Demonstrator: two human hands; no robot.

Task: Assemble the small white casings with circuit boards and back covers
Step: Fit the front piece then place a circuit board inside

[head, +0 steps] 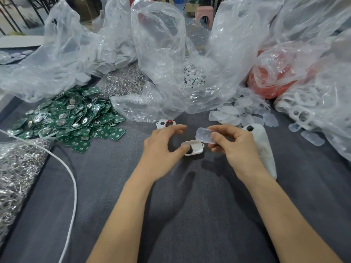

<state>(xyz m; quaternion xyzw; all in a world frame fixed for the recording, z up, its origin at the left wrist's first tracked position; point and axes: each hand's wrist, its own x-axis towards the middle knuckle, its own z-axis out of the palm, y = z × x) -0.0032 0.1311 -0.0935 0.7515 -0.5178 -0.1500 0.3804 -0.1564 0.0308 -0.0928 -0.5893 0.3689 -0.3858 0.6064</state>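
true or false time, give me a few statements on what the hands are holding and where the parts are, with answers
1. The right hand pinches a translucent back cover. True.
2. The left hand lies empty on the cloth. False: it holds the white casing.
3. The green circuit boards are piled to the left of both hands. True.
4. The cover is already seated in the casing. False: it is held tilted over the casing, not pressed in.

Assembly workshop, bagged parts (159,59), heaped circuit boards (76,118)
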